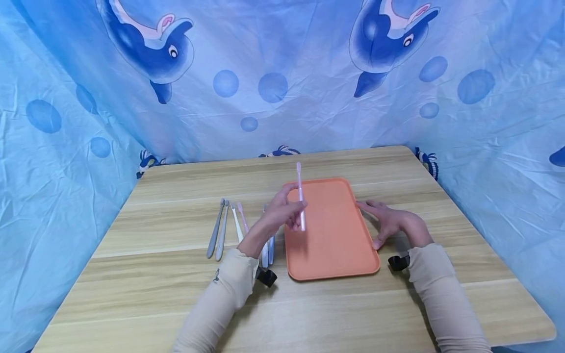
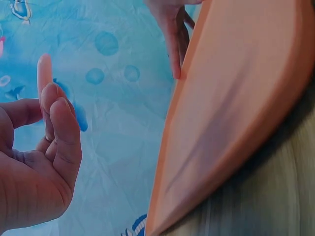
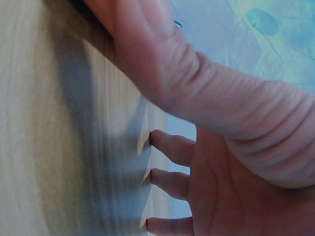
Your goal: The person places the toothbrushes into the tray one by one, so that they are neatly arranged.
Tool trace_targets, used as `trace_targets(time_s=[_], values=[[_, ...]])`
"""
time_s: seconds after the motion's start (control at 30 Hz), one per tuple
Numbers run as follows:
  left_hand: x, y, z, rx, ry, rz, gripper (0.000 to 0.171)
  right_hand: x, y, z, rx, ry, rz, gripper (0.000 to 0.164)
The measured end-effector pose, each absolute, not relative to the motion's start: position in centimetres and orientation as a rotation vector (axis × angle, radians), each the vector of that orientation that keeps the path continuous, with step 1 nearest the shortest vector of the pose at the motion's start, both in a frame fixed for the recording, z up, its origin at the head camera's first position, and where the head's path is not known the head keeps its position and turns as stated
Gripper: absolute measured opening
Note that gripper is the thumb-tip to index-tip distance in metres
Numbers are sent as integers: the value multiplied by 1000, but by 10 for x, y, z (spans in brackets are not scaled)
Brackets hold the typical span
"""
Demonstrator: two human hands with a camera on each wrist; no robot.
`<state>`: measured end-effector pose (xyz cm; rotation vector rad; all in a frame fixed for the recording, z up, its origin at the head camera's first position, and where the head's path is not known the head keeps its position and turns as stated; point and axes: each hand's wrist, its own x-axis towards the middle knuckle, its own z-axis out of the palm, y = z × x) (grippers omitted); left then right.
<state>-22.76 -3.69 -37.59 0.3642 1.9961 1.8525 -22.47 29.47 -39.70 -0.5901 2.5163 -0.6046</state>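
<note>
My left hand (image 1: 281, 212) pinches a pink toothbrush (image 1: 300, 184) by its handle, above the left side of an orange tray (image 1: 331, 230). The brush head points away toward the back of the table. In the left wrist view the fingers of my left hand (image 2: 44, 162) are curled, and the toothbrush is hard to make out. At the tray's right edge is my right hand (image 1: 390, 223), with thumb and forefinger spread apart and touching the rim. Its other fingertips (image 3: 170, 184) rest on the table in the right wrist view.
Left of the tray several toothbrushes lie on the wooden table (image 1: 154, 230): dark grey (image 1: 215, 233), light grey (image 1: 222, 233), white (image 1: 237, 223), pink (image 1: 243, 217) and bluish (image 1: 271, 250), some partly behind my left arm. A blue dolphin-print curtain (image 1: 282, 122) hangs around the table.
</note>
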Motion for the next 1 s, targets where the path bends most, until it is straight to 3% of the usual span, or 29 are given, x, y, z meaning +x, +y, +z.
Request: trace_targets(time_s=[1.0], values=[[-221, 21, -379, 415, 1920, 1866, 63, -225, 297, -398, -544, 2520, -587, 136]])
